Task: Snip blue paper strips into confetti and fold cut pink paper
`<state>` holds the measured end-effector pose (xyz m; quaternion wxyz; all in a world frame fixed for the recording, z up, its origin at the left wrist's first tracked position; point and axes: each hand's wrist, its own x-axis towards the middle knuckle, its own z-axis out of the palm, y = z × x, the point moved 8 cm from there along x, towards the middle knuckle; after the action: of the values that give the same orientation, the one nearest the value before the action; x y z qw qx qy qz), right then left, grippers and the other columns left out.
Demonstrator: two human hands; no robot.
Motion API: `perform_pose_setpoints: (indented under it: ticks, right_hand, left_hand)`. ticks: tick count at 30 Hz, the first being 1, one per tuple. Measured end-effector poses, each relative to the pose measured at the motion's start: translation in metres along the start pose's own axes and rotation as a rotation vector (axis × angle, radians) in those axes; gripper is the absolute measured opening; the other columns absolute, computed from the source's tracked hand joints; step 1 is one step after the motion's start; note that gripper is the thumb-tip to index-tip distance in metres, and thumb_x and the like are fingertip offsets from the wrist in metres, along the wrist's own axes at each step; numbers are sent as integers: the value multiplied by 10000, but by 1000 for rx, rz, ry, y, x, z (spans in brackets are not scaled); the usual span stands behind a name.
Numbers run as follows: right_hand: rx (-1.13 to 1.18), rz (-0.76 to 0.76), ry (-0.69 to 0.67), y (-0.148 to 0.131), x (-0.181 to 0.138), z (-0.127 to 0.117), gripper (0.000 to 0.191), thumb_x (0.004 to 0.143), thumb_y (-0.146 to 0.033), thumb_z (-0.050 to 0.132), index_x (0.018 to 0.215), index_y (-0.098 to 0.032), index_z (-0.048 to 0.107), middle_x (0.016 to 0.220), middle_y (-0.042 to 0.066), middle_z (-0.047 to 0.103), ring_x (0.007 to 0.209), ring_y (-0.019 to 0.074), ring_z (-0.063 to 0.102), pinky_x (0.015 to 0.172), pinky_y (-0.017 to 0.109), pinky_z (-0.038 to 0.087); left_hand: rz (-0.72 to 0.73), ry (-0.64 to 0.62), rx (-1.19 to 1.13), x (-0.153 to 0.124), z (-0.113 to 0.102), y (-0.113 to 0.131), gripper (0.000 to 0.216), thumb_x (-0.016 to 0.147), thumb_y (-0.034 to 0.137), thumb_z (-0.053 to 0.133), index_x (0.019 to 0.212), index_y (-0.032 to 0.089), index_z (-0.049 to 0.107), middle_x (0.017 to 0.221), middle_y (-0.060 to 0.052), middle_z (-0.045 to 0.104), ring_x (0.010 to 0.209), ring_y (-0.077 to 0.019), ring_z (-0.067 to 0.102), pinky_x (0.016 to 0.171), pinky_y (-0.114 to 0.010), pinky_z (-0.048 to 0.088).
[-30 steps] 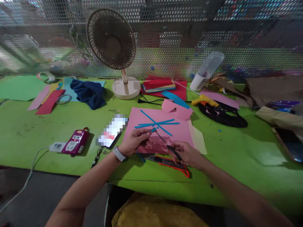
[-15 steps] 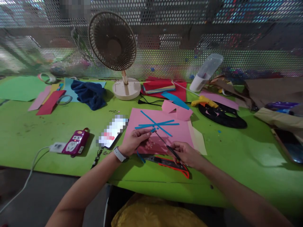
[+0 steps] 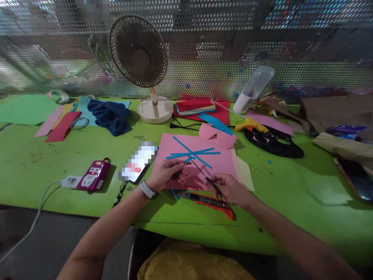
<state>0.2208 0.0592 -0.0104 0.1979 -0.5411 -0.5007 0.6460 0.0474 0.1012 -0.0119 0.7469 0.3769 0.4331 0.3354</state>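
My left hand (image 3: 170,173) pinches a narrow blue paper strip (image 3: 189,159) between thumb and fingertips. In my right hand (image 3: 229,188) is a thin metal-shafted tool with a black handle (image 3: 213,186), like a slim screwdriver. Its tip meets or nearly meets the strip; exact contact is too small to tell. Both hands are over a pink paper sheet (image 3: 180,142), where several blue paper strips (image 3: 204,151) lie crossed. A utility knife (image 3: 208,201) with red edging rests along the sheet's near edge, below my right hand. Beside its blade end lies a curved blue strip (image 3: 174,192).
A phone (image 3: 140,162) and a purple power socket (image 3: 93,175) lie to the left. The fan (image 3: 155,109) stands behind. A yellow glue gun (image 3: 252,125) rests on a black plate (image 3: 274,144) to the right, near another phone (image 3: 354,179). Folded pink paper (image 3: 224,139) overlaps the sheet's far corner.
The small blue strip at my left fingertips has shifted and turned slightly, and the tool's tip has moved a little with it. My right hand is nearly in the same place.
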Motion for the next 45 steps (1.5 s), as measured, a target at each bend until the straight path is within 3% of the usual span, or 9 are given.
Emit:
perform_pose_setpoints:
  ticks: [11, 22, 36, 45]
  right_hand:
    - [56, -2, -32, 0, -1, 0, 509, 657, -633, 671, 775, -153, 551, 512, -35, 582, 309, 19, 310, 323, 183, 200]
    - [61, -2, -69, -1, -2, 9, 498, 618, -614, 717, 757, -166, 549, 510, -43, 553, 397, 57, 456, 372, 180, 266]
    - [80, -13, -71, 2, 0, 9, 490, 612, -609, 724, 741, -177, 533, 521, -60, 527, 424, 72, 479, 402, 197, 309]
    - [47, 2, -47, -4, -3, 8, 527, 577, -658, 707, 719, -183, 528, 494, -58, 539, 375, 54, 427, 367, 191, 265]
  left_hand:
    - [54, 17, -51, -2, -1, 7, 364, 703, 386, 766, 896, 98, 653, 664, -40, 689, 501, -92, 620, 491, -178, 489]
    - [47, -54, -31, -6, 10, 6, 528, 683, 420, 776, 1075, 97, 632, 632, -29, 691, 482, -107, 629, 476, -188, 489]
    - [59, -35, -11, -6, 9, 7, 561, 680, 431, 773, 1094, 82, 623, 648, -39, 701, 493, -109, 635, 479, -189, 497]
    - [64, -26, 7, -5, 6, 6, 479, 694, 428, 762, 1027, 102, 649, 663, -34, 697, 499, -104, 630, 477, -190, 489]
